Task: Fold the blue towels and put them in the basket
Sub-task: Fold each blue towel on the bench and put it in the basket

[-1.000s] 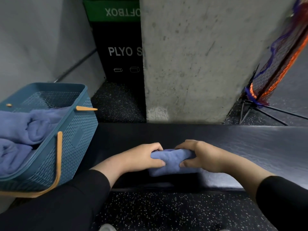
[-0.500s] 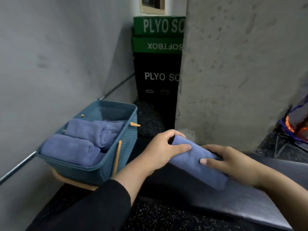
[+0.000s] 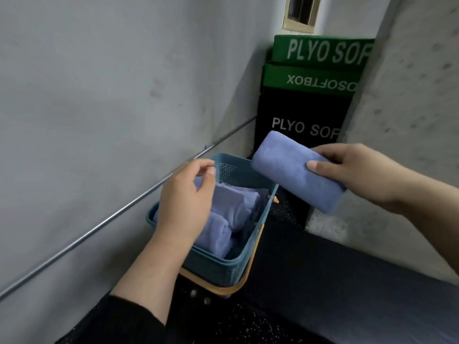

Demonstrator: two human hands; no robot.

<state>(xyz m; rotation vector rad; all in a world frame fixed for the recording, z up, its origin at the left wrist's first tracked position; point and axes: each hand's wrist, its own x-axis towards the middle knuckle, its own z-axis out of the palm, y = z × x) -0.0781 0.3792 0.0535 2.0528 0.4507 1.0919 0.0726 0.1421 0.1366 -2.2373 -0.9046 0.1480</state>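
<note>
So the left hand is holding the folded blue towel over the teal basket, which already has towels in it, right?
Not quite: the head view shows the right hand gripping the folded blue towel. The left hand holds nothing, hovering above the teal basket, which does already have towels in it.

Grey concrete corner w/ stacked plyo boxes

Plain grey wall (image 3: 87,108) on left w/ thin metal rod (image 3: 119,212) running diagonally along it. Rough concrete pillar (image 3: 409,95) at right. Btwn them, green and black boxes (image 3: 313,78) marked "PLYO SOF…", stacked in the corner; small beige-framed opening (image 3: 301,12) above. Dark speckled floor (image 3: 248,324); dark counter (image 3: 372,281) lower right.
</note>
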